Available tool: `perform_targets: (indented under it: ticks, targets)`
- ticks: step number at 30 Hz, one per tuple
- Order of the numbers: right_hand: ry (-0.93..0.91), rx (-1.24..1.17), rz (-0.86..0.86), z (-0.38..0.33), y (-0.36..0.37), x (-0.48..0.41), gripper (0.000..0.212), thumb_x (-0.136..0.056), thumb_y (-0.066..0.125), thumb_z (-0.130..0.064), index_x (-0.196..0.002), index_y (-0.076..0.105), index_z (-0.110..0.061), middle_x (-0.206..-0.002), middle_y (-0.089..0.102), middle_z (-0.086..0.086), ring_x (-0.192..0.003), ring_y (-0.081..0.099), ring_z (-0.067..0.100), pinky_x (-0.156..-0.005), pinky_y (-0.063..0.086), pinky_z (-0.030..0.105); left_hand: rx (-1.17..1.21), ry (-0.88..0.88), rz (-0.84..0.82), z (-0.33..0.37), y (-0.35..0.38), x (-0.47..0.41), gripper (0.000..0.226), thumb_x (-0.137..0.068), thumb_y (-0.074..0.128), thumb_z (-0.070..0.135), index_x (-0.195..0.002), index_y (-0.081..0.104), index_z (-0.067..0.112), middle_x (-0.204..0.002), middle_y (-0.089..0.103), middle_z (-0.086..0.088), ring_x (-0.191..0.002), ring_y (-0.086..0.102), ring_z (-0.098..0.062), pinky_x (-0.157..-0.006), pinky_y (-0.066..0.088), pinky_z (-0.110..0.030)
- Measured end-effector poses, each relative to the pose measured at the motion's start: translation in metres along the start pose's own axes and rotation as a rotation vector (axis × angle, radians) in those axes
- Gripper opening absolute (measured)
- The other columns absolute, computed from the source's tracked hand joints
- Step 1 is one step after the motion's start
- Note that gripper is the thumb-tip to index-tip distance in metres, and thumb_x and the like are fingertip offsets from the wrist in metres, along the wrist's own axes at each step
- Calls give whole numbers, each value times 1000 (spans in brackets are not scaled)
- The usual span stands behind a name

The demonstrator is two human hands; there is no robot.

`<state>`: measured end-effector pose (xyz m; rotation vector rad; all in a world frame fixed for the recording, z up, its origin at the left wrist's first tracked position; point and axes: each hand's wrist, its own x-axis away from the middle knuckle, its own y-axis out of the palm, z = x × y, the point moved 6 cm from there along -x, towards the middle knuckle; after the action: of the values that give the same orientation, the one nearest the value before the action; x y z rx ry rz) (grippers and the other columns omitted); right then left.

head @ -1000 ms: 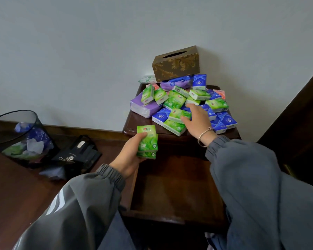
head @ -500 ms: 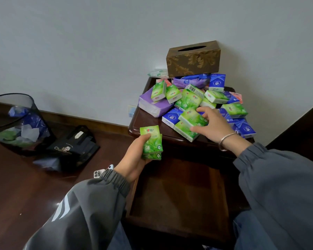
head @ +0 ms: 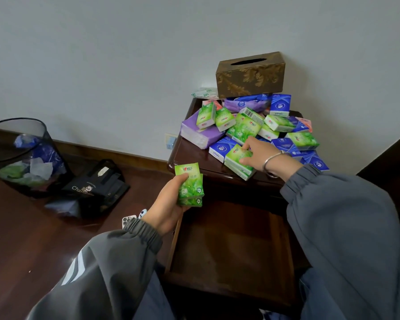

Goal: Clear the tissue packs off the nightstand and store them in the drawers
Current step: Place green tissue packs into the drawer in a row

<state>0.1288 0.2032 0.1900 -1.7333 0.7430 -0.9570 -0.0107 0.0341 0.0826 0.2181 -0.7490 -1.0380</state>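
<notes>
1. Drawer (head: pixel 229 245): pulled out toward the person, below the counter (head: pixel 189 158); nothing shows inside it.
2. Left hand (head: pixel 169 204): clamped on a stack (head: pixel 189 188) of green packs, thumb across the front; it hangs over the drawer's left rail, so it is the hand nearer the drawer; the stack stands upright, long axis up and down; a red logo sits on top, too small to read.
3. Right hand (head: pixel 256 153): reaches forward over the counter's front edge; its fingers curl over the far side of the front pack (head: pixel 237 157) and the thumb pinches the near side; this green pack lies on another green one, and its long side seems to run roughly along the front edge; the drawer lies below and back toward the person from here, so I judge the coming move to be a lift and a pull back.
4. Pile (head: pixel 280 123): many packs remain on the counter; the blue ones read "Vinda"; one green one shows a barcode.
5. Tissue box (head: pixel 249 75): brown, atop the pile by the wall.
6. Bag (head: pixel 95 188): on the floor to the left; it reads "Cha…", the rest hidden.
</notes>
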Motion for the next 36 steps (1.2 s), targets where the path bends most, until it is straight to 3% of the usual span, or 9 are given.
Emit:
perform_targets:
  ticks: [5,10,16,19,24,28,30,34,36]
  targets:
    - [128,48,-104,-15,0,-2,87,-79,72,-28,-141,19,3,-132,49,19,-118,52,34,-94,47,41,-106,18,15,-4,-1,9,29,-94,51,31,-114,65,14,-100,76,-6,-78,73,-16,-65,56,-29]
    - [167,164,-51,-21,12,9,74,-74,74,-40,-133,41,-9,-139,35,20,-126,40,35,-97,41,42,-364,72,22,0,-13,25,27,-95,48,32,-106,68,17,-97,76,-4,-82,73,-16,-66,55,-26]
    - [-33,-426,147,0,31,59,67,-65,81,-34,-120,50,-15,-119,46,7,-104,53,24,-90,44,32,-451,24,40,-23,-46,43,21,-94,58,23,-109,59,9,-88,75,-5,-71,72,-13,-52,53,-23]
    - [21,-809,-137,29,94,91,53,-62,84,-27,-107,58,-20,-102,65,-4,-91,63,10,-76,51,25,-584,-174,-19,-56,-62,36,30,-92,61,18,-120,55,9,-105,72,-11,-86,72,-19,-68,58,-29]
    - [568,-1295,-604,79,232,115,20,-75,74,-11,-93,66,-7,-81,73,8,-77,68,19,-77,54,33,-788,-413,-114,-124,-57,-1,41,-92,61,18,-130,46,10,-120,63,-18,-100,64,-26,-87,51,-39]
    - [734,-1233,-520,102,288,106,49,-74,77,-16,-118,58,-3,-94,68,10,-81,64,20,-63,51,28,-772,-425,-49,-157,-56,-35,52,-94,59,18,-139,36,7,-129,56,-18,-114,59,-32,-100,47,-49]
    - [760,-1177,-489,105,310,102,64,-73,78,-19,-128,49,-2,-109,65,14,-95,64,25,-73,53,30,-840,-422,-24,-171,-66,-47,52,-94,59,16,-139,36,2,-133,54,-22,-120,55,-36,-104,43,-51]
    - [654,-884,-469,104,337,93,63,-75,77,-22,-127,46,-3,-120,59,12,-103,59,23,-81,49,29,-1279,-425,-135,-191,-81,-59,48,-96,57,23,-137,40,3,-137,51,-18,-122,54,-30,-105,43,-39]
    - [588,-726,-458,103,342,84,67,-73,77,-23,-129,45,-4,-128,56,14,-114,56,27,-95,48,35,-1587,-337,-188,-189,-82,-66,55,-96,54,27,-144,33,8,-148,33,-19,-131,43,-36,-109,36,-41]
